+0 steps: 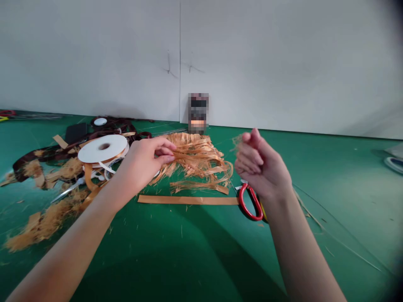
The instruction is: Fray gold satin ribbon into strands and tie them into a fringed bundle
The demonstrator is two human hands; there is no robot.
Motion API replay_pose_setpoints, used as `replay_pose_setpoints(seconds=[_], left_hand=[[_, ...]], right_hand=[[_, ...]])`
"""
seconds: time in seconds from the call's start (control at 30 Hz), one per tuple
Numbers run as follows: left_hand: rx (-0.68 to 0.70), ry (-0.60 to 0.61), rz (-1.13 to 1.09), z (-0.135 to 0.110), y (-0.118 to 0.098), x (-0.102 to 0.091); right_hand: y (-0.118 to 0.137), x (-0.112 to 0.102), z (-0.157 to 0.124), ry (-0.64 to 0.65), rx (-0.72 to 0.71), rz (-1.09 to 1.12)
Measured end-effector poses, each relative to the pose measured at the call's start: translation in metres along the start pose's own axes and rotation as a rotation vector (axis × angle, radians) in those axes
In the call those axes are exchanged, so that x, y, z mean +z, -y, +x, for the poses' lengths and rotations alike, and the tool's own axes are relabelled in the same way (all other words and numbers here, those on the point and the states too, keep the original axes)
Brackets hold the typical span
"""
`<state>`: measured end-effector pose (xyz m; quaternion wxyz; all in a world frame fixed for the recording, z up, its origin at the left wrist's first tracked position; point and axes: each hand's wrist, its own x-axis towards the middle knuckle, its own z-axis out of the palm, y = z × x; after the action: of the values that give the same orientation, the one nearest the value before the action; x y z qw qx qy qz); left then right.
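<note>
My left hand [141, 157] pinches one end of a frayed copper-coloured ribbon [192, 154], whose loose threads spread to the right over a pile of similar fringed ribbon. To the right, my right hand [260, 163] is raised with curled fingers, and a thin wisp of loose threads [235, 142] sticks out from it. Below the pile lies a flat, unfrayed ribbon strip [189, 200], with a short frayed piece [201, 187] just above it. Red-handled scissors [252, 204] rest under my right hand, which partly covers them.
On the left, a white ribbon spool [91, 151] sits among dark ribbon [23, 163] and fluffy thread scraps [47, 222]. A pixelated upright object [198, 113] stands against the white wall [283, 63]. A roll of tape [395, 163] is at the right edge of the green table [151, 251].
</note>
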<state>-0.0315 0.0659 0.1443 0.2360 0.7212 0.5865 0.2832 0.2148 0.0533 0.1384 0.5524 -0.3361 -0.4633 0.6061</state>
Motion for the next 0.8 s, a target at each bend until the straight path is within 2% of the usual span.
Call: replay_pose_setpoints(seconds=[0.07, 0.13, 0.27, 0.43, 0.5, 0.6, 0.8], left_hand=[[-0.01, 0.021, -0.019, 0.0, -0.001, 0.001], [-0.021, 0.055, -0.048, 0.001, -0.003, 0.001], [-0.039, 0.132, -0.102, 0.0, -0.005, -0.002], [-0.051, 0.153, -0.112, -0.001, -0.009, -0.004], [-0.042, 0.149, -0.102, -0.001, -0.008, -0.003], [-0.013, 0.136, -0.075, 0.0, -0.004, -0.002], [-0.009, 0.124, 0.002, 0.001, 0.004, 0.0]], right_hand=[[0.0, -0.001, 0.001, -0.076, -0.109, -0.041], [-0.004, -0.002, 0.002, -0.109, -0.18, -0.184], [-0.02, -0.007, 0.007, -0.142, -0.342, -0.559], [-0.033, -0.011, 0.009, -0.327, -0.528, -1.125], [-0.033, -0.008, 0.008, -0.354, -0.552, -1.239], [-0.031, 0.001, 0.006, -0.325, -0.481, -1.082], [-0.018, 0.014, 0.003, -0.166, -0.191, -0.294]])
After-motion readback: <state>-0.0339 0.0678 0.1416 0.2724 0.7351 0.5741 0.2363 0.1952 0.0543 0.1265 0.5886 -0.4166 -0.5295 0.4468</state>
